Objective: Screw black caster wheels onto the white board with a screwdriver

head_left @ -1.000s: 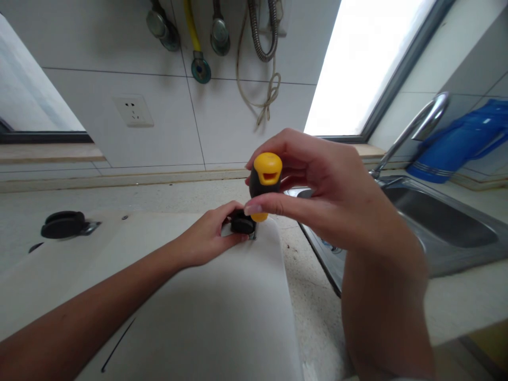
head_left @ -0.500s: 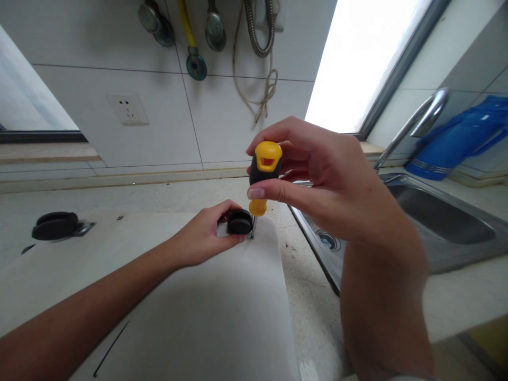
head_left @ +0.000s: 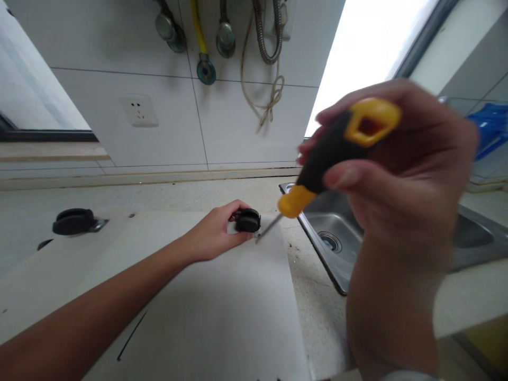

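Observation:
In my right hand is a screwdriver with a yellow and black handle, tilted so that its shaft runs down to the left. Its tip is close to a small metal plate beside a black caster wheel; whether it touches a screw cannot be made out. My left hand grips that caster between thumb and fingers against the white board. Another black caster, with a metal plate, sits at the left on the same board.
A steel sink lies to the right in the stone counter. On the tiled wall are a power socket, a yellow hose, valves and a tied cord. A blue jug stands far right.
My right hand has swung right and nearer the camera, tilting the screwdriver from nearly upright to slanted. My left hand still holds the caster. The whole view has shifted slightly.

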A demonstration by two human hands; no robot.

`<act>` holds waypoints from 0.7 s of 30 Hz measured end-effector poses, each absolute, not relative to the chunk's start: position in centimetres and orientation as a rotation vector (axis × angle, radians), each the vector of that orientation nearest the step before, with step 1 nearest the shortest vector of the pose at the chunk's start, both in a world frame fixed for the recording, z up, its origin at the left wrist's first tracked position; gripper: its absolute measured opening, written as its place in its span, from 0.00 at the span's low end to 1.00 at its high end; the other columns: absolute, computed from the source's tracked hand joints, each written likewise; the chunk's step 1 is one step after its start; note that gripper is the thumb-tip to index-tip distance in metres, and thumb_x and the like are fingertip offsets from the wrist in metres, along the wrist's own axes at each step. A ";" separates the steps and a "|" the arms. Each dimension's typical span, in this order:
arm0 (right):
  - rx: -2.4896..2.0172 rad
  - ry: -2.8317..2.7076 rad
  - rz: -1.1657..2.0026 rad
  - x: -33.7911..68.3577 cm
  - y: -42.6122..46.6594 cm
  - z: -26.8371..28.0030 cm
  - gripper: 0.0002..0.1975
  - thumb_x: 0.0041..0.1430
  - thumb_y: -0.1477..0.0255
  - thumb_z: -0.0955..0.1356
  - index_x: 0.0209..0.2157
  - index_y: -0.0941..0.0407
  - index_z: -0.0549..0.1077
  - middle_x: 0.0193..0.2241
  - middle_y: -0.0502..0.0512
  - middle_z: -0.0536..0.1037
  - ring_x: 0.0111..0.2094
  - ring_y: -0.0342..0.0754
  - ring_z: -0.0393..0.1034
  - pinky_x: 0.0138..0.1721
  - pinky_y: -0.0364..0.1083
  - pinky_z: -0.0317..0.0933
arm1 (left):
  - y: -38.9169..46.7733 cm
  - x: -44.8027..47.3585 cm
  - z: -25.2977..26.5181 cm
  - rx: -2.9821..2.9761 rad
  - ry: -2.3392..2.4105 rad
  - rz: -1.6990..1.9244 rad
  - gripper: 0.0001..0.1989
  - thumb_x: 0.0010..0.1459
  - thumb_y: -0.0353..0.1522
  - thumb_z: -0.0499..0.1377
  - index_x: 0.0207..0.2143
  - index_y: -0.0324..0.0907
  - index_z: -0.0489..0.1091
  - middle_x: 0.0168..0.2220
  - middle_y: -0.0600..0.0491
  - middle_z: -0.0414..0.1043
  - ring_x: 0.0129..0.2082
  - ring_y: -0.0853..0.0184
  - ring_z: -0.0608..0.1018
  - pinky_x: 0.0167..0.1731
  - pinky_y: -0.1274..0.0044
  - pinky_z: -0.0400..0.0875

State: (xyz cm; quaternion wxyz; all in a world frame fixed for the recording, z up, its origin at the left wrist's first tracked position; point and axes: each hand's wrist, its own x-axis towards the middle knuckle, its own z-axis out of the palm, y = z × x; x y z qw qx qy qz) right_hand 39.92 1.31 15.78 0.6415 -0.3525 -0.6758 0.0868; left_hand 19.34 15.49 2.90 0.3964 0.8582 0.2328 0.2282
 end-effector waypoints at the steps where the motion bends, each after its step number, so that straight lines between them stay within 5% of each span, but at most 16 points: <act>1: -0.787 -1.436 0.079 39.4 1.0 15.9 0.10 0.58 0.69 0.81 0.41 0.45 0.84 0.46 0.49 0.83 0.40 0.51 0.80 0.43 0.50 0.80 | 15.5 19.4 2.9 2.179 0.593 0.580 0.18 0.61 0.35 0.71 0.52 0.45 0.74 0.48 0.50 0.82 0.48 0.57 0.82 0.51 0.65 0.74; 6: -0.755 -1.064 -0.179 38.0 -0.4 16.0 0.06 0.61 0.69 0.78 0.41 0.45 0.85 0.48 0.49 0.80 0.41 0.51 0.78 0.45 0.51 0.75 | 15.4 19.4 3.0 2.207 0.569 0.600 0.18 0.59 0.35 0.71 0.50 0.44 0.73 0.46 0.50 0.82 0.45 0.59 0.81 0.48 0.67 0.75; 10: -0.741 -0.654 -0.042 39.9 -2.4 12.0 0.15 0.47 0.65 0.83 0.33 0.52 0.78 0.32 0.46 0.76 0.31 0.42 0.73 0.28 0.42 0.71 | 15.7 19.2 2.8 2.205 0.526 0.617 0.22 0.58 0.37 0.71 0.54 0.44 0.74 0.49 0.48 0.82 0.48 0.56 0.82 0.51 0.65 0.77; 14: -0.908 -0.257 0.124 41.1 -6.6 4.1 0.21 0.46 0.57 0.80 0.30 0.53 0.71 0.20 0.42 0.73 0.21 0.39 0.68 0.19 0.35 0.67 | 16.0 19.0 3.0 2.232 0.461 0.561 0.29 0.57 0.40 0.72 0.59 0.44 0.73 0.54 0.45 0.81 0.51 0.53 0.83 0.55 0.61 0.78; 18: -1.033 -0.041 0.377 40.0 -10.2 -2.1 0.27 0.34 0.56 0.83 0.34 0.53 0.75 0.19 0.44 0.74 0.17 0.37 0.65 0.16 0.33 0.61 | 14.0 17.7 4.8 2.300 0.541 0.561 0.43 0.55 0.41 0.75 0.69 0.41 0.66 0.68 0.35 0.71 0.65 0.43 0.77 0.63 0.53 0.73; 21: -1.102 -0.036 0.616 39.1 -11.2 -3.6 0.31 0.29 0.56 0.83 0.38 0.54 0.81 0.17 0.43 0.70 0.13 0.37 0.58 0.12 0.34 0.55 | 10.1 14.8 7.7 2.492 0.611 0.606 0.41 0.59 0.36 0.73 0.71 0.39 0.65 0.73 0.34 0.65 0.73 0.40 0.67 0.72 0.50 0.62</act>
